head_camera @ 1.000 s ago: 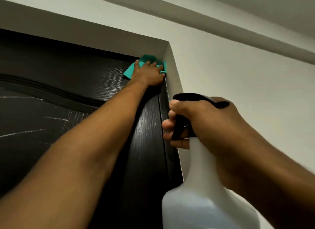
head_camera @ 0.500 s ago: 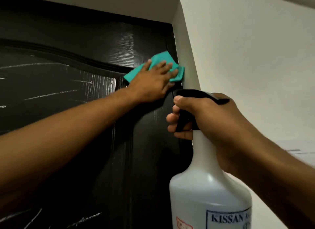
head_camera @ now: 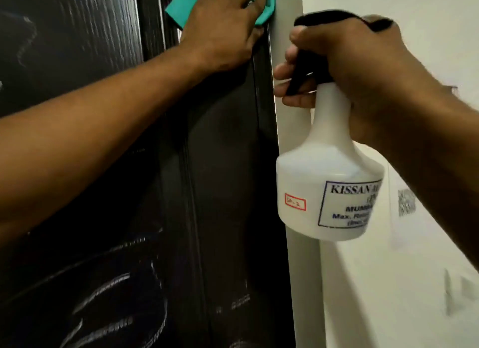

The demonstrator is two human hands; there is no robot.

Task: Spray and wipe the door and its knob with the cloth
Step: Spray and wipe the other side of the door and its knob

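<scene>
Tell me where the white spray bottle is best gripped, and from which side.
Grip the spray bottle at its narrow neck below the black trigger head, coming from the right, as the right hand does now: the neck is slim enough for fingers to wrap, the trigger faces left toward the door, and the body flares wide.

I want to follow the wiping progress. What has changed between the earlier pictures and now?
The left hand has slid the green cloth down the dark door along its right edge, away from the top corner, which is now out of view. Unchanged: that hand presses the cloth flat, and the right hand grips the spray bottle by its black trigger head, beside the frame.
</scene>
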